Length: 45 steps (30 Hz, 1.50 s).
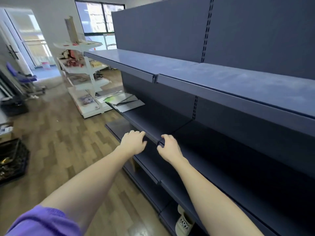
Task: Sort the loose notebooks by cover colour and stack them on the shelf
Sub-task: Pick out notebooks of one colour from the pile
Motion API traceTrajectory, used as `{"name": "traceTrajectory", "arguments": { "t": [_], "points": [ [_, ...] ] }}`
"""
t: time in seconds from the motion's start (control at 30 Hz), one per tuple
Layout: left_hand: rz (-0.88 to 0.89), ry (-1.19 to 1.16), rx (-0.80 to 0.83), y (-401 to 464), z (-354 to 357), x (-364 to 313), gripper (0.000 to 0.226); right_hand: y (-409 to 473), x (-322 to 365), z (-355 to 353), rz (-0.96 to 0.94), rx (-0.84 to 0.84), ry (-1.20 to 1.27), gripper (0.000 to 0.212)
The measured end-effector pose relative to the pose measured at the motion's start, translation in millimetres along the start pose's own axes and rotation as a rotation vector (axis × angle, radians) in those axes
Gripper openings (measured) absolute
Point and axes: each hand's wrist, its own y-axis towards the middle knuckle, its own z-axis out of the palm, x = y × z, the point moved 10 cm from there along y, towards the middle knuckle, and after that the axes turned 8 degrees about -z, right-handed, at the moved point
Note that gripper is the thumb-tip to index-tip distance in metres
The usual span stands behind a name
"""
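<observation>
A black crate (12, 159) is sitting on the wooden floor at the far left, well apart from the work, and a white display rack (81, 68) is standing beyond it with mixed goods, so neither seems part of the sorting. The loose notebooks (122, 102) are lying in an untidy fan at the far left end of the middle shelf (153, 121), some overhanging its front lip, which suggests they are waiting there to be sorted rather than already stacked; their covers are looking mostly dark, with one showing green. The left hand (133, 142) is resting on the shelf's front edge, fingers curled loosely over the lip and holding nothing. Just beside it, the right hand (168, 146) is gripping the same lip near the seam between two shelf sections, thumb below and fingers above. Both are sitting near the person and well short of the notebooks, probably steadying the body before reaching left.
</observation>
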Motion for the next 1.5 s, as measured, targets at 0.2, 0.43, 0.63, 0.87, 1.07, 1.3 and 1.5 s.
{"name": "traceTrajectory", "arguments": {
  "t": [0.2,0.43,0.63,0.87,1.07,1.3,1.5],
  "points": [
    [-0.040,0.005,0.016,61.2,11.6,61.8,0.046,66.9,18.6,31.9,0.007,0.042,-0.009,0.055],
    [-0.030,-0.119,0.065,146.3,37.3,118.3,0.048,143.4,34.0,77.8,0.061,0.047,-0.068,0.055],
    [0.056,-0.225,0.092,242.9,59.2,176.9,0.035,231.2,61.0,128.6,0.106,0.029,-0.143,0.055],
    [0.110,-0.181,0.041,349.5,66.2,249.9,0.046,339.7,109.2,171.4,0.089,0.062,-0.270,0.052],
    [0.192,-0.168,0.078,398.5,85.7,274.3,0.042,400.8,121.9,217.0,0.153,0.109,-0.279,0.056],
    [0.145,-0.110,0.075,429.3,108.8,289.1,0.041,424.8,99.7,246.2,0.163,0.125,-0.423,0.074],
    [0.312,-0.108,-0.001,412.2,105.8,229.3,0.039,376.7,39.0,189.4,0.328,-0.053,-0.508,0.058]
  ]
}}
